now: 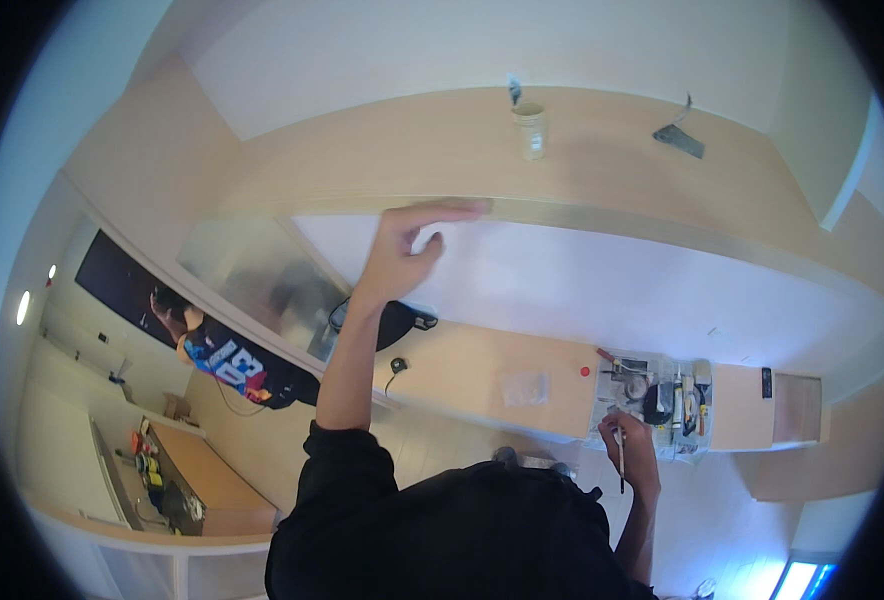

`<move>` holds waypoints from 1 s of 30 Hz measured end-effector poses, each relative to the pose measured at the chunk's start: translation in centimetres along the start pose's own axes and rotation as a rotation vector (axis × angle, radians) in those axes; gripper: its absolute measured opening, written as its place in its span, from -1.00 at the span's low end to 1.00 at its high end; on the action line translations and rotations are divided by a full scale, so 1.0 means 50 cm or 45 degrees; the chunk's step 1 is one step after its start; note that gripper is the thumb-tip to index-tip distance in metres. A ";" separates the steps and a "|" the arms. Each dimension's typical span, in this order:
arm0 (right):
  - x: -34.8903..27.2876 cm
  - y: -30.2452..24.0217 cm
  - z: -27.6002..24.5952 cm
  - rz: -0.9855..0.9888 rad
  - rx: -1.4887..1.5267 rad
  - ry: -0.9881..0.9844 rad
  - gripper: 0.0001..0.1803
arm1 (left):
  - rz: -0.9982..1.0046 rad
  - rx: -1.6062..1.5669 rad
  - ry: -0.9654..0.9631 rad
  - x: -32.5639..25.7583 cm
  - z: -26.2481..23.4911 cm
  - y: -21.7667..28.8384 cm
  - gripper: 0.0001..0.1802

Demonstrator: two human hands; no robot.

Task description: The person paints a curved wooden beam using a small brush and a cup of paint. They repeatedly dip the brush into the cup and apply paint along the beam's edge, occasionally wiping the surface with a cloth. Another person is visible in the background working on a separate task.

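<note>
My left hand [405, 250] is raised to the front edge of the wooden shelf [602, 212], fingers stretched along it and thumb apart, holding nothing. Lower down on the right, my right hand [637, 450] is closed around a thin pen-like stick [621, 470], whose exact kind is too small to tell. That hand is beside a clear plastic organiser [703, 430] filled with tools and small parts, lying on the lower wooden counter [482, 350]. On the upper shelf stand a pale cup [529, 132] and, further right, a flat grey blade-like piece [680, 141].
The lower counter also bears a black bag-like item [394, 325], a small dark tape measure [398, 365], a clear plastic bag [525, 389] and a red disc [585, 371]. To the left, a person in a patterned shirt [227, 365] is near a wooden bench [212, 470].
</note>
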State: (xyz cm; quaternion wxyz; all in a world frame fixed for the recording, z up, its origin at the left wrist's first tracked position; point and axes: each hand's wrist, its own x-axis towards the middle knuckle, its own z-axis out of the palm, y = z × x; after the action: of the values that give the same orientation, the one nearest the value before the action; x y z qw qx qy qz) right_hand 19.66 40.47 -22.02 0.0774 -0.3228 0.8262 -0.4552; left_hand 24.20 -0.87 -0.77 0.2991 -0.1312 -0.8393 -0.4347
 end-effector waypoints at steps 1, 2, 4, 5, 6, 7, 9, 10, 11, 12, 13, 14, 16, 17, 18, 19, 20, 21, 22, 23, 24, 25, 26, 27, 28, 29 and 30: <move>-0.001 0.000 -0.001 -0.002 -0.024 0.005 -0.88 | -0.002 -0.055 0.133 0.000 -0.002 0.006 -0.71; -0.002 0.000 -0.001 -0.002 -0.012 0.008 -0.88 | 0.006 -0.106 0.245 0.002 -0.005 0.011 -0.75; -0.004 -0.004 -0.003 0.009 0.018 0.003 -0.87 | -0.061 -0.099 0.429 0.024 -0.017 0.011 -0.83; -0.007 -0.007 -0.004 0.017 0.013 0.008 -0.86 | -0.168 -0.031 0.543 0.049 -0.023 0.002 -0.84; -0.008 -0.010 -0.005 0.029 0.009 0.011 -0.86 | -0.177 -0.038 0.521 0.080 -0.025 -0.012 -0.78; -0.009 -0.013 -0.006 0.039 0.004 0.011 -0.85 | -0.224 -0.034 0.545 0.114 -0.027 -0.028 -0.71; -0.012 -0.019 -0.006 0.033 0.022 0.054 -0.82 | -0.310 -0.018 0.518 0.168 -0.019 -0.058 -0.49; -0.013 -0.021 -0.007 0.027 0.044 0.073 -0.82 | -0.344 -0.008 0.466 0.191 -0.010 -0.068 -0.33; -0.014 -0.021 -0.007 0.020 0.068 0.093 -0.82 | -0.334 0.009 0.397 0.213 -0.002 -0.075 -0.17; -0.016 -0.021 -0.008 0.031 0.085 0.095 -0.82 | -0.406 0.026 0.341 0.229 0.008 -0.077 -0.04; -0.018 -0.020 -0.009 0.046 0.104 0.101 -0.81 | -0.435 0.046 0.265 0.243 0.021 -0.075 0.10; -0.021 -0.019 -0.009 0.073 0.124 0.106 -0.81 | -0.451 0.068 0.196 0.255 0.033 -0.071 0.24; -0.030 -0.015 -0.011 0.082 0.137 0.119 -0.80 | -0.506 0.069 0.157 0.264 0.056 -0.057 0.21; -0.035 -0.014 -0.012 0.111 0.152 0.116 -0.80 | -0.526 0.080 0.127 0.270 0.066 -0.050 0.20; -0.041 -0.012 -0.013 0.069 0.134 0.141 -0.80 | -0.524 0.088 0.109 0.276 0.073 -0.044 0.22; -0.045 -0.010 -0.013 0.043 0.122 0.150 -0.80 | -0.522 0.107 0.083 0.280 0.076 -0.041 0.23; -0.051 -0.009 -0.014 0.014 0.113 0.164 -0.80 | -0.541 0.136 0.067 0.282 0.081 -0.037 0.25; -0.052 -0.007 -0.014 0.031 0.096 0.145 -0.80 | -0.520 0.113 0.036 0.285 0.084 -0.038 0.24; -0.054 -0.005 -0.013 0.048 0.083 0.127 -0.80 | -0.526 0.100 0.015 0.288 0.086 -0.037 0.22; -0.053 -0.003 -0.013 0.037 0.085 0.113 -0.80 | -0.518 0.095 0.021 0.289 0.088 -0.038 0.21; -0.051 -0.002 -0.013 0.004 0.056 0.119 -0.79 | -0.503 0.118 0.047 0.289 0.089 -0.038 0.19; -0.049 0.000 -0.013 0.006 0.057 0.125 -0.80 | -0.475 0.149 0.096 0.289 0.090 -0.035 0.16; -0.045 0.002 -0.014 -0.020 0.071 0.131 -0.81 | -0.449 0.183 0.147 0.288 0.088 -0.033 0.14; -0.043 0.003 -0.015 -0.045 0.097 0.145 -0.82 | -0.408 0.188 0.171 0.282 0.084 -0.024 0.11; -0.038 0.005 -0.017 0.032 0.148 0.118 -0.83 | -0.372 0.192 0.197 0.277 0.079 -0.016 0.09; -0.038 0.002 -0.016 0.111 0.204 0.097 -0.82 | -0.338 0.203 0.232 0.265 0.067 -0.001 0.06; -0.035 0.000 -0.015 0.190 0.260 0.074 -0.80 | -0.295 0.147 0.264 0.249 0.058 0.013 0.05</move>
State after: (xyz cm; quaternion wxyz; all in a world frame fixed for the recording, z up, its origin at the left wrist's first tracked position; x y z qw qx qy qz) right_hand 20.70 42.07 -21.89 0.1194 -0.2376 0.7991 -0.5392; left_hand 13.59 1.35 6.04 0.3390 0.0293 -0.8371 -0.4283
